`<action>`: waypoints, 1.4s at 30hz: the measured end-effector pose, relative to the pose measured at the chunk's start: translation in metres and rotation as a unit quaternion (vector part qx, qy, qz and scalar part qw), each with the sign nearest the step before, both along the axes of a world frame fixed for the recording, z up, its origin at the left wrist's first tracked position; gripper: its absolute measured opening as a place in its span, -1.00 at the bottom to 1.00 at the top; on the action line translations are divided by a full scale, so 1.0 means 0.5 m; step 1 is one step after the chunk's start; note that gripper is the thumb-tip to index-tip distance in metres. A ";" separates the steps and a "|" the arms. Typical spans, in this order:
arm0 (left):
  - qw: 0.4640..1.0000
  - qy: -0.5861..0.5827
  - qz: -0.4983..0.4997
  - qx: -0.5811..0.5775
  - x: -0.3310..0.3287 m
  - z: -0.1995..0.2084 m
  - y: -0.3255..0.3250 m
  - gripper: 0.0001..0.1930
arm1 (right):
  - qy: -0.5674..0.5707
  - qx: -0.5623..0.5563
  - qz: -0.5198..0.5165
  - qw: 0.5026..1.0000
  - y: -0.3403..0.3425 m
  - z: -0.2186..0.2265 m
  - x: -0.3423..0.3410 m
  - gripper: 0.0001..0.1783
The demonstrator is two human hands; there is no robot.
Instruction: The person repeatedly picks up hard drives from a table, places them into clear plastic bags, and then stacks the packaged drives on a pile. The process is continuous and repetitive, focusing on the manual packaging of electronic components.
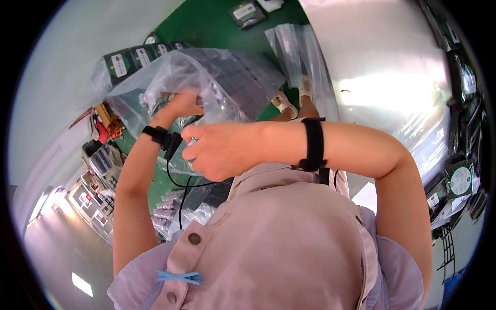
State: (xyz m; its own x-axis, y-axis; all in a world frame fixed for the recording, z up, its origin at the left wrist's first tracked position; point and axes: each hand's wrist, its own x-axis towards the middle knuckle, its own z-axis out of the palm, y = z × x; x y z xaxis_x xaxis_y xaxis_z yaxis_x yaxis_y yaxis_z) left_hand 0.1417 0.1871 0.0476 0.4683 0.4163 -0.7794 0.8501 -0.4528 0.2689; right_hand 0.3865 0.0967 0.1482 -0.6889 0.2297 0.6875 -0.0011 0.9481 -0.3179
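Note:
A large clear plastic bag (pixel 232 67) spreads out ahead of me, its mouth open toward my body. My left hand (pixel 181 105) reaches into the mouth of the bag with its fingers bent. Folds of plastic partly cover those fingertips, and what they hold cannot be made out. Closer to my body, my right hand (pixel 219 150) is closed, its fingers curled on the near edge of the bag. Only a small bit of plastic shows between its fingers. Black straps with a cable sit on both my wrists.
Black packets with white labels (pixel 120 66) stand in a row behind the bag. Another dark packet (pixel 247 14) lies on the green floor (pixel 199 23). A pale tabletop (pixel 377 51) is on the right, with more dark packets (pixel 460 178) along its far side. Clear-wrapped bundles (pixel 168 209) lie at lower left.

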 end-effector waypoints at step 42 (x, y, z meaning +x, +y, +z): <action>0.943 -0.160 0.029 0.290 -0.104 -0.045 0.102 -0.36 | 0.025 -0.163 -0.190 0.968 0.328 -0.033 -0.226 -0.73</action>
